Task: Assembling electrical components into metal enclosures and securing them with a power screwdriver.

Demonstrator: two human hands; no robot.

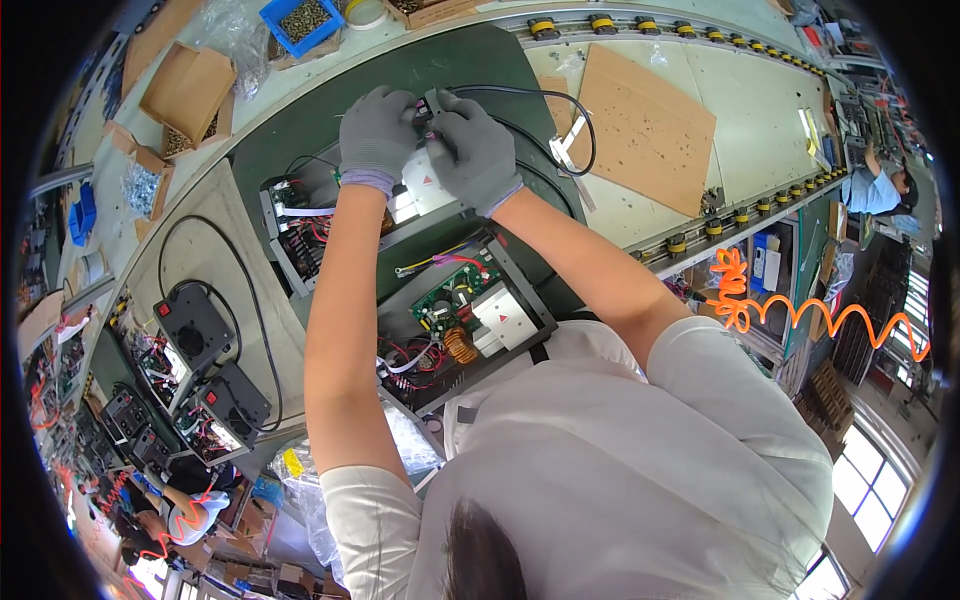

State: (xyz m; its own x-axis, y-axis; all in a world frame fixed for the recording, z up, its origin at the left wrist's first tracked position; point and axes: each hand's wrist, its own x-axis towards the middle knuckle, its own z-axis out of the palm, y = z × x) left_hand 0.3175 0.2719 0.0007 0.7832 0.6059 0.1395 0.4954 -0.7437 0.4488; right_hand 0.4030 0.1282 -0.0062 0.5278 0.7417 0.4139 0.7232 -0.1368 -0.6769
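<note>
Both my hands wear grey gloves and meet over the far part of the green work mat (470, 55). My left hand (378, 132) and my right hand (472, 150) are closed on a small black panel-like part (424, 110), mostly hidden by the fingers. From beside it a black cable (592, 135) loops out to the right. Beneath my hands lies an open metal housing (400, 238) with wires and a white plate, partly covered by my wrists. Closer to my body a second open housing (512, 345) shows a green circuit board (435, 308), a copper coil (460, 345) and coloured wires.
Roller rails (675, 243) edge the bench at right, where a brown cardboard sheet (645, 130) lies. A blue bin (300, 22) of screws and open cardboard boxes (190, 90) stand far left. More black-ended units (195, 325) sit at left. An orange coiled hose (800, 320) hangs at right.
</note>
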